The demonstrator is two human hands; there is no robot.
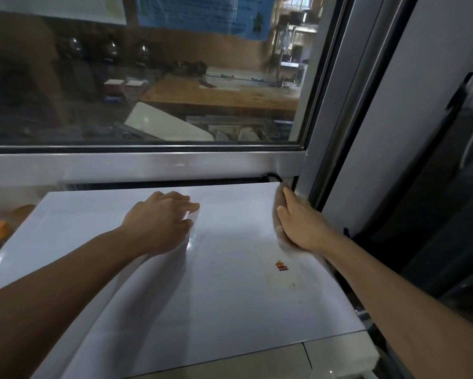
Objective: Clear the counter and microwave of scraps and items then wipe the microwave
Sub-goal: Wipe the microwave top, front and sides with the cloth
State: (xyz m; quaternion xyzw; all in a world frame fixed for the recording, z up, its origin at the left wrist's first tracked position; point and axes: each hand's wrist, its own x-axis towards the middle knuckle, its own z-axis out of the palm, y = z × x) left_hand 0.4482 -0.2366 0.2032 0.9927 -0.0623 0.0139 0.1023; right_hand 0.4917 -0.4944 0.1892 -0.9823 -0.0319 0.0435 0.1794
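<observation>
From the head camera, the white microwave [216,269] filled the lower frame, its top running from six toward twelve o'clock. The right hand [301,222] lay at three o'clock, flat with straight fingers pressing a pale cloth [280,231] onto the right-hand edge, its long axis along that edge. The left hand [161,220] rested nearer the centre, fingers relaxed, holding nothing. Judging by this, the unwiped top lay toward nine o'clock of the cloth, the right hand being nearer.

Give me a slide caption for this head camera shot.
Right hand presses a cloth along the microwave top's edge; left hand steadies it.
</observation>
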